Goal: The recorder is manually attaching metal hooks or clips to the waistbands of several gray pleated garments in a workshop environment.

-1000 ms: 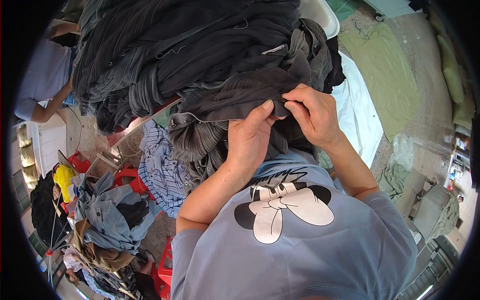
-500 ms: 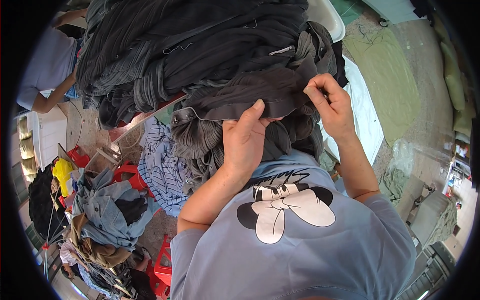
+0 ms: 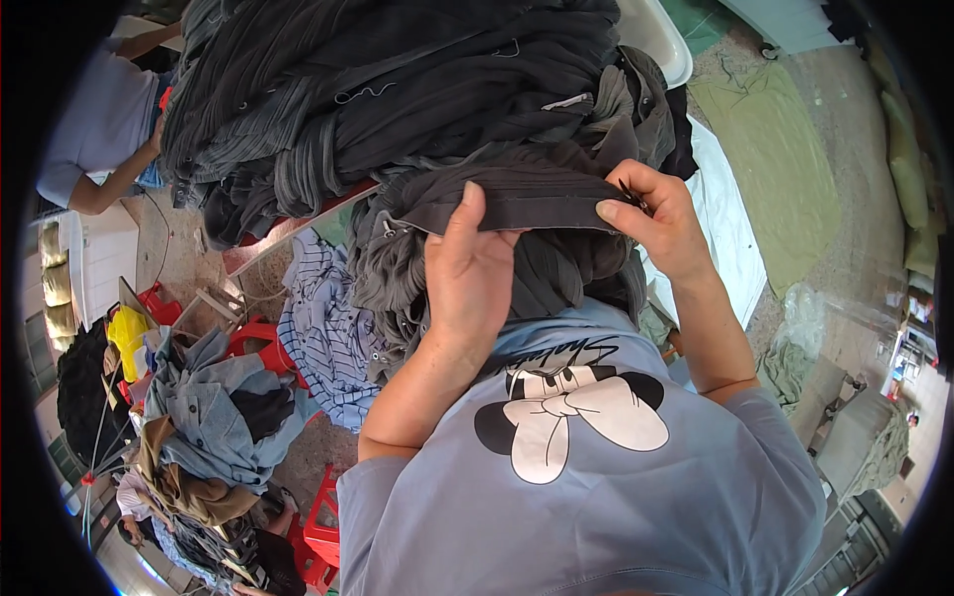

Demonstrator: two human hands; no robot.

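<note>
A dark grey pleated garment (image 3: 542,211) hangs between my two hands, its flat band stretched sideways. My left hand (image 3: 469,273) is closed on the band near its left end, thumb on top and fingers underneath. At the right end, my right hand (image 3: 664,221) pinches the band's edge between thumb and fingers. A small dark pointed thing shows by the right fingers, too little of it visible to name. The rest of the garment bunches below the band, against my light blue shirt (image 3: 596,497).
A big heap of dark pleated garments (image 3: 397,109) lies just beyond, with loose threads on it. A white tub (image 3: 671,45) stands far right. Blue striped cloth (image 3: 323,328), denim garments (image 3: 204,397) and red stools (image 3: 323,526) are at left. Another person (image 3: 99,129) stands far left.
My left hand has slid left along the band, and my right hand has come down onto its right end. The band is now pulled straighter.
</note>
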